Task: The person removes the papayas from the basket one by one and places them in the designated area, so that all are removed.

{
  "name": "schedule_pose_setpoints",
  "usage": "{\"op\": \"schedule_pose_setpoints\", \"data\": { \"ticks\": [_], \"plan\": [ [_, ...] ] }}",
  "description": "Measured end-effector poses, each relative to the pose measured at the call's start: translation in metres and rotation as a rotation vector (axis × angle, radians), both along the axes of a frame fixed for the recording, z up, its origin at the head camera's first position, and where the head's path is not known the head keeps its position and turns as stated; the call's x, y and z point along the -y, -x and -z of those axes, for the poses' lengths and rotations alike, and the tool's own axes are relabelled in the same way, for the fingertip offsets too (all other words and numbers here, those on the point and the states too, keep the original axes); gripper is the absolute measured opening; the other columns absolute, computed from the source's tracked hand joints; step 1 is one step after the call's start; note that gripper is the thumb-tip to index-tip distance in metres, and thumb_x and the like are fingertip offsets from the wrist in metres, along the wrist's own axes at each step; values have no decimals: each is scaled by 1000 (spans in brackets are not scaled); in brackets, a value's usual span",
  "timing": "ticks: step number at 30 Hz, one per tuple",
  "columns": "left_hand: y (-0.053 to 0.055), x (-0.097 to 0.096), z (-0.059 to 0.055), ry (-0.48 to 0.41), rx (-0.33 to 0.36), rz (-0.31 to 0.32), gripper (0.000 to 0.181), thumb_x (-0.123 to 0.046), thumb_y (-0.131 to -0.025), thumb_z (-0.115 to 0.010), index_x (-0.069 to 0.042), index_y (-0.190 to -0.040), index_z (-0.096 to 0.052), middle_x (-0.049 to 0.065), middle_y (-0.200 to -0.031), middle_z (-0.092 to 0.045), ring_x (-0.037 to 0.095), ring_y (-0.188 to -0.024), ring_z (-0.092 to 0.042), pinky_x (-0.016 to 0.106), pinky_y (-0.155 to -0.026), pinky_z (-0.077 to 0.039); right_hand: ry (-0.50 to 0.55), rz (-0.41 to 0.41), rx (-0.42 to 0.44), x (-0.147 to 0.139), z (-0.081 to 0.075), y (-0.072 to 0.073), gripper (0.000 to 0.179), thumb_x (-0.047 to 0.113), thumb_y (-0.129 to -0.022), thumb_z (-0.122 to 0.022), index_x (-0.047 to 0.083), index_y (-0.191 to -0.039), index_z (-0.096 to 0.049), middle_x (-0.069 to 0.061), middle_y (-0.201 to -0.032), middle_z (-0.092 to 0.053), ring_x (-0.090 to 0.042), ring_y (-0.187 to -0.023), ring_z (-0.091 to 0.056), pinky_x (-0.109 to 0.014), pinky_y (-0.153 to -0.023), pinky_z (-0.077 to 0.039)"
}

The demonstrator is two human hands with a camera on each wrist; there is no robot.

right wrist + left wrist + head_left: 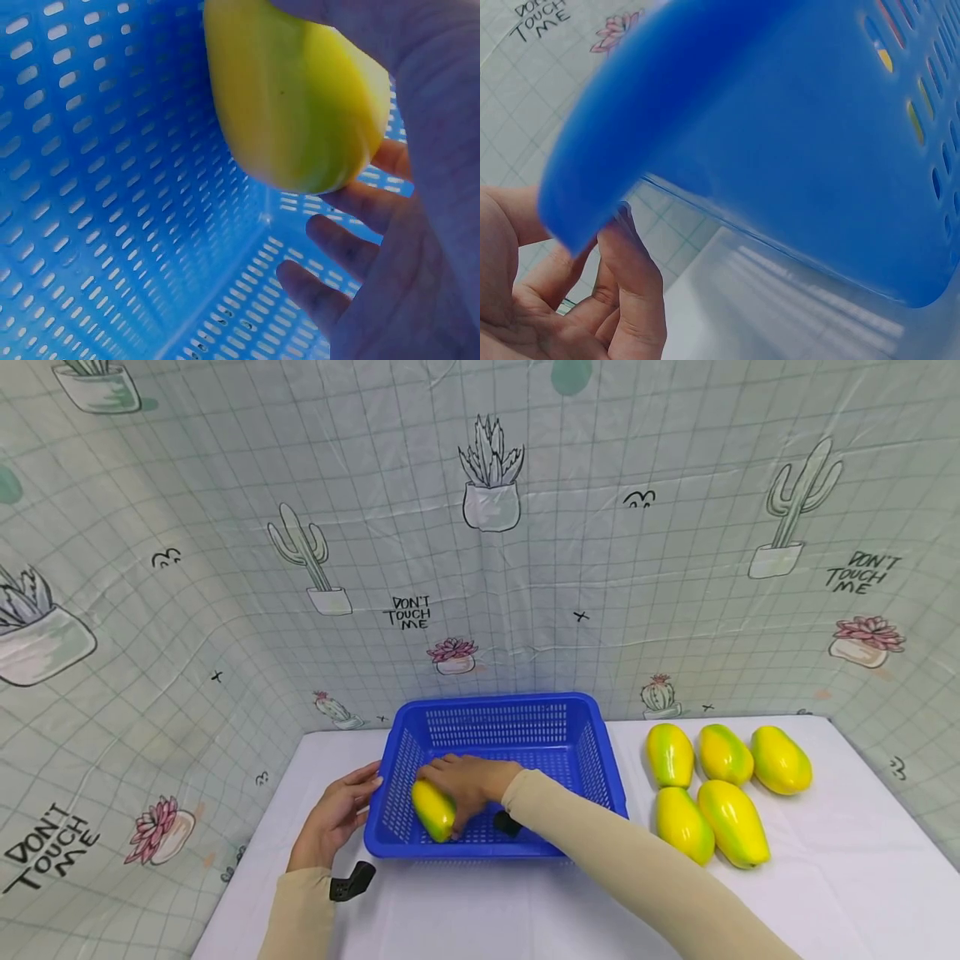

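Note:
In the head view my right hand (468, 781) is inside a blue plastic basket (495, 852), holding a yellow-green papaya (432, 810) near its left wall. Seen from the right wrist, the papaya (292, 97) lies between the thumb at the top and the fingers (360, 202) at its lower end; other fingers are spread over the slotted basket. My left hand (341, 810) is at the basket's left side. In the left wrist view the thumb and fingers (634, 289) pinch the basket's rim (622, 142).
Several more papayas (725, 755) lie in two rows on the white tablecloth (570, 910), right of the basket. Behind stands a grid-patterned cloth (555, 560) printed with cacti, close to the basket's far rim.

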State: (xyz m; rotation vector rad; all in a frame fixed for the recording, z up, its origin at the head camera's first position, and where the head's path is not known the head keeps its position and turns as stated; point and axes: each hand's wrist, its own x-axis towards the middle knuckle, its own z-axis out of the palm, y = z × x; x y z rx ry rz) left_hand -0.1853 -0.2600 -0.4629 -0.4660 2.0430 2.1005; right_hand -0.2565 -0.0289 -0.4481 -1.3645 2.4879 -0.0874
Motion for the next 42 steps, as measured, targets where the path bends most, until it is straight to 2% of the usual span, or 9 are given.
{"op": "schedule_pose_setpoints", "data": {
  "ticks": [7,15,24,30,42],
  "plan": [
    [1,-2,1,-1,-1,5,57,-10,-107,-58,1,-160,-41,-6,-117,-68,11,-104,-61,24,-83,-56,3,-3,-53,-18,-7,1,97,43,-77,-96,20,-154,-42,-1,-151,-52,-22,-138,-49,-41,-119,-41],
    [-1,-1,-1,12,6,8,59,-11,-107,-59,1,-161,-39,-5,-126,-66,12,-109,-59,24,-85,-56,65,34,-80,-53,-37,3,98,38,-75,-97,18,-154,-43,-4,-151,-52,-27,-138,-48,-48,-119,-40],
    [0,1,-1,5,11,18,60,-12,-108,-59,0,-163,-37,-10,-116,-68,11,-107,-60,24,-85,-56,167,72,-111,-98,-59,0,102,35,-73,-99,13,-155,-43,-8,-155,-49,-33,-143,-45,-52,-120,-37],
    [0,1,0,-1,13,24,60,-13,-108,-58,0,-163,-36,-11,-109,-69,11,-105,-60,24,-84,-55,240,94,-153,-127,-62,-6,102,34,-71,-100,10,-153,-45,-9,-154,-50,-34,-141,-46,-55,-119,-38],
    [0,1,0,-11,3,39,61,-13,-108,-58,0,-163,-35,-13,-107,-69,11,-105,-59,24,-84,-55,358,173,-223,-181,-64,-24,107,29,-67,-102,5,-154,-45,-11,-155,-50,-37,-143,-46,-57,-116,-42]
  ]
}}
